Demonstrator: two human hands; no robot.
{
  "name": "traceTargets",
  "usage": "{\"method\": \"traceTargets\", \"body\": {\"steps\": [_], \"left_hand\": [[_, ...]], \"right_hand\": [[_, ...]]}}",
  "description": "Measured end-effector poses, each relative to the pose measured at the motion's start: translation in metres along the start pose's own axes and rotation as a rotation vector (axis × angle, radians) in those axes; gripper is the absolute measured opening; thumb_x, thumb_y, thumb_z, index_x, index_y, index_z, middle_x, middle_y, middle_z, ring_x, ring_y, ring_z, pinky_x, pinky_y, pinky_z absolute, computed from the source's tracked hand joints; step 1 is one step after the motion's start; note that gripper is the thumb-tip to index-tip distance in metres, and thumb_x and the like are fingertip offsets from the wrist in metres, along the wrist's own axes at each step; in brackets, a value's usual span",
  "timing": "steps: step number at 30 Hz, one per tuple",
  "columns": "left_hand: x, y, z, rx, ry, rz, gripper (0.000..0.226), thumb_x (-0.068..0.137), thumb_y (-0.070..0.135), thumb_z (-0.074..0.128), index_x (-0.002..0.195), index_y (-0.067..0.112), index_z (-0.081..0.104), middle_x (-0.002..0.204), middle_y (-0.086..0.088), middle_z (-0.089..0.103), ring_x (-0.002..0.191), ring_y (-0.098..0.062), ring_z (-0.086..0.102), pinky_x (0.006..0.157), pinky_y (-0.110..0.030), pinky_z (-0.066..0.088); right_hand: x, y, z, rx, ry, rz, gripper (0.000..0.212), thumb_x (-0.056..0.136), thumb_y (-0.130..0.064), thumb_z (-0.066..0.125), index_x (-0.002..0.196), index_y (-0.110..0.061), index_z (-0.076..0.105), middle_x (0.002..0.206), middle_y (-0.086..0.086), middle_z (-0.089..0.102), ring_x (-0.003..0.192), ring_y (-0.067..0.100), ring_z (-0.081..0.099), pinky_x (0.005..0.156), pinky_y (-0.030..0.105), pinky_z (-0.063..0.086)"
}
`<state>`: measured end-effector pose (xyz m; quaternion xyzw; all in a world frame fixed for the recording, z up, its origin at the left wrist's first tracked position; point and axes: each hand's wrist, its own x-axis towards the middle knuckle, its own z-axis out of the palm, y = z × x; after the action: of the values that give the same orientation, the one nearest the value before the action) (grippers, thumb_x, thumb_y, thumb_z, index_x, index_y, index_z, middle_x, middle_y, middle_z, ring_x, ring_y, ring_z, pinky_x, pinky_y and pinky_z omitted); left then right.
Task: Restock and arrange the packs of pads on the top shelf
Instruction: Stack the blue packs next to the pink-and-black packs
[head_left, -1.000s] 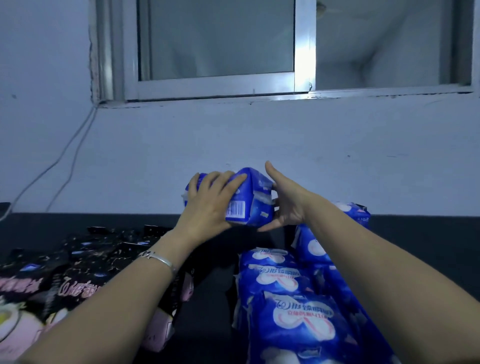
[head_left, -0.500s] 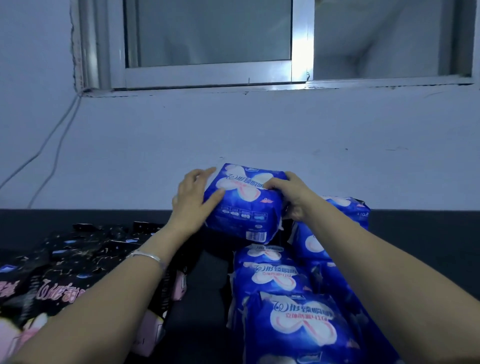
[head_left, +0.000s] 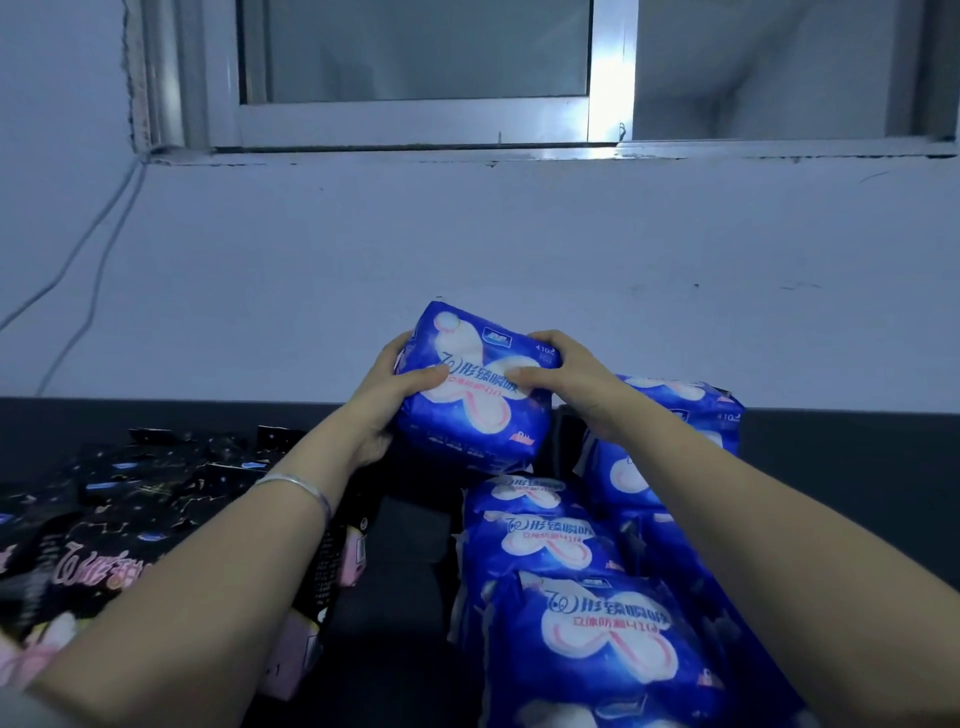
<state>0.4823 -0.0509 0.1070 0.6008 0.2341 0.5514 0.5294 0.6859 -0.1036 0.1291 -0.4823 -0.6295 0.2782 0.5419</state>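
Left grip (head_left: 387, 402) and right grip (head_left: 574, 387) each clasp one end of a blue pack of pads (head_left: 480, 415), thumbs on its printed face. It is held at the far end of the row of blue packs (head_left: 545, 543) on the dark shelf (head_left: 405, 597). Best to set it down square, with its print matching that row and snug against the rearmost pack.

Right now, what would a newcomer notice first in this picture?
The blue pack of pads, held up at the centre by the left hand and the right hand, stands out first. Below it a row of blue packs runs toward the camera; black packs lie at the left.
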Motion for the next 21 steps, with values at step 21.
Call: {"method": "traceTargets", "body": {"steps": [21], "left_hand": [[0.019,-0.065,0.028,0.488,-0.195,0.001,0.119,0.059,0.008,0.079,0.15,0.029,0.005,0.142,-0.002,0.042,0.123,-0.018,0.047,0.099,-0.032,0.041]], "right_hand": [[-0.013,0.03,-0.021,-1.453,0.078,-0.218,0.048,0.09,-0.037,0.055,0.133,-0.02,0.041,0.119,0.004,0.059,0.11,0.025,0.056,0.115,0.045,0.015]]}}
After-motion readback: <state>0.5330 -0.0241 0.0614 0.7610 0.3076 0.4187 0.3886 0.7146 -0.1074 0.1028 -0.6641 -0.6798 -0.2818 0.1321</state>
